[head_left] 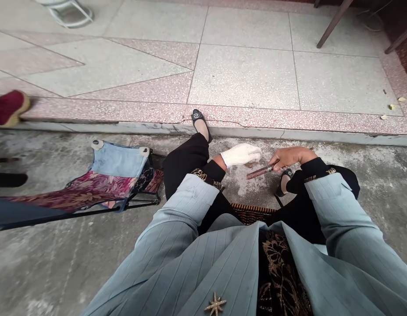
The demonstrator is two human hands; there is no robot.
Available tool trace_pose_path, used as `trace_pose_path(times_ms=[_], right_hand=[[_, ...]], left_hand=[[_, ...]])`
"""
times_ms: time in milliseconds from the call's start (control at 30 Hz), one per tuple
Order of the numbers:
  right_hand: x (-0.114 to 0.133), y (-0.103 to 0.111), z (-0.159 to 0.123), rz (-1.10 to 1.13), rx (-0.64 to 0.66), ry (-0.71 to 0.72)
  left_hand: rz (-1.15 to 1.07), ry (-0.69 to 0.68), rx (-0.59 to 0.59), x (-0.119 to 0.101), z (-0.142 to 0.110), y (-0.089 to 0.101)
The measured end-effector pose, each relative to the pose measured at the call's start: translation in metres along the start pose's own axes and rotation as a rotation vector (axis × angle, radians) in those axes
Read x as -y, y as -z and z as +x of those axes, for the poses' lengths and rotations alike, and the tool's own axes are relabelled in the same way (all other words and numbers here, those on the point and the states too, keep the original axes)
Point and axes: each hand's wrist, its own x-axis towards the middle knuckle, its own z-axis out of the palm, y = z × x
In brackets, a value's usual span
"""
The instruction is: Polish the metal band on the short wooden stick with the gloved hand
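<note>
A white knitted glove covers my left hand point(242, 154), which is held out between my knees with its fingers curled together. Whatever those fingers may hold is hidden beneath them. Just to its right, bare and a little apart from it, my right hand point(290, 157) is closed around a tool with a brown wooden handle point(261, 171). The handle slants down to the left out of my grip, with a darker band close to my fingers. The tool's other end is mostly hidden behind my hand, so its kind does not show.
A folding chair point(118, 162) with blue and red flowered cloth stands at my left. Ahead, a low step edge point(256, 132) runs across, with tiled floor above it. A red shoe point(9, 107) rests at far left; table legs point(335, 24) stand at upper right. Part of a woven seat point(252, 213) shows beneath me.
</note>
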Motion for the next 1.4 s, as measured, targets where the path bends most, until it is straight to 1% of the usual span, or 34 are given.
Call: trace_pose_path(times_ms=[33,67,100,133,167,233,300,333,400,467,533,600,667,700,767,833,900,933,967,1000,1033,1067,1100,1167,1200,1233,1300,1400], right_hand=[[0.002,0.001,-0.005,0.058,0.041,0.069],[0.004,0.001,-0.01,0.114,0.052,0.131],[0.005,0.002,-0.017,0.173,0.028,0.185],[0.007,0.003,-0.024,0.231,-0.036,0.233],[0.007,0.004,-0.03,0.297,-0.14,0.273],[0.006,0.005,-0.038,0.445,-0.42,0.325],[0.003,0.006,-0.039,0.583,-0.685,0.339],[0.0,0.007,-0.037,0.629,-0.785,0.33],[-0.005,0.009,-0.027,0.644,-0.922,0.255],[-0.008,0.011,-0.016,0.52,-0.991,0.108],[-0.008,0.012,-0.005,0.284,-1.002,-0.065],[-0.004,0.011,0.003,0.006,-0.956,-0.203],[0.001,0.008,0.009,-0.222,-0.873,-0.287],[0.004,0.006,0.011,-0.304,-0.819,-0.311],[0.006,0.002,0.015,-0.4,-0.67,-0.338],[0.007,-0.002,0.015,-0.395,-0.461,-0.331],[0.005,-0.003,0.01,-0.263,-0.197,-0.253],[0.005,-0.002,0.005,-0.163,-0.073,-0.173],[0.004,-0.001,-0.002,-0.052,0.017,-0.074],[0.004,0.001,-0.01,0.06,0.067,0.037],[0.005,0.004,-0.02,0.156,0.038,0.144],[0.005,0.006,-0.03,0.246,-0.073,0.224],[0.005,0.008,-0.038,0.332,-0.235,0.279],[0.006,0.011,-0.05,0.473,-0.514,0.341],[0.006,0.011,-0.053,0.525,-0.627,0.349],[0.006,0.011,-0.052,0.567,-0.71,0.349],[0.006,0.01,-0.045,0.632,-0.811,0.333],[0.004,0.009,-0.029,0.696,-0.887,0.305]], left_hand=[[-0.059,-0.007,-0.009,0.001,-0.001,0.001],[-0.126,-0.013,-0.015,0.001,-0.001,0.001],[-0.195,-0.012,-0.027,0.0,-0.001,0.001],[-0.258,0.0,-0.037,-0.002,-0.001,0.0],[-0.309,0.014,-0.043,-0.004,-0.001,-0.002],[-0.36,0.025,-0.055,-0.009,-0.001,-0.005],[-0.34,0.014,-0.066,-0.014,0.0,-0.007],[-0.314,0.003,-0.062,-0.016,0.001,-0.008],[-0.236,0.005,-0.049,-0.018,0.002,-0.009],[-0.163,0.017,-0.026,-0.019,0.003,-0.009],[-0.116,0.041,-0.012,-0.019,0.003,-0.011],[-0.089,0.077,-0.01,-0.018,0.003,-0.014],[-0.063,0.111,-0.018,-0.018,0.003,-0.017],[-0.058,0.114,-0.025,-0.017,0.003,-0.019],[-0.068,0.079,-0.023,-0.016,0.002,-0.02],[-0.087,0.029,0.0,-0.014,0.002,-0.02],[-0.107,0.0,0.022,-0.011,0.001,-0.017],[-0.112,-0.002,0.024,-0.009,0.001,-0.015],[-0.122,-0.004,0.02,-0.008,0.0,-0.012],[-0.15,-0.007,0.009,-0.006,0.0,-0.01],[-0.199,-0.005,-0.006,-0.006,-0.001,-0.009],[-0.263,0.003,-0.026,-0.005,-0.001,-0.008],[-0.334,0.015,-0.048,-0.005,-0.001,-0.007],[-0.431,0.045,-0.104,-0.006,0.0,-0.007],[-0.434,0.056,-0.138,-0.007,0.0,-0.008],[-0.415,0.054,-0.162,-0.009,0.001,-0.009],[-0.37,0.019,-0.174,-0.011,0.003,-0.012],[-0.31,-0.004,-0.093,-0.014,0.006,-0.015]])
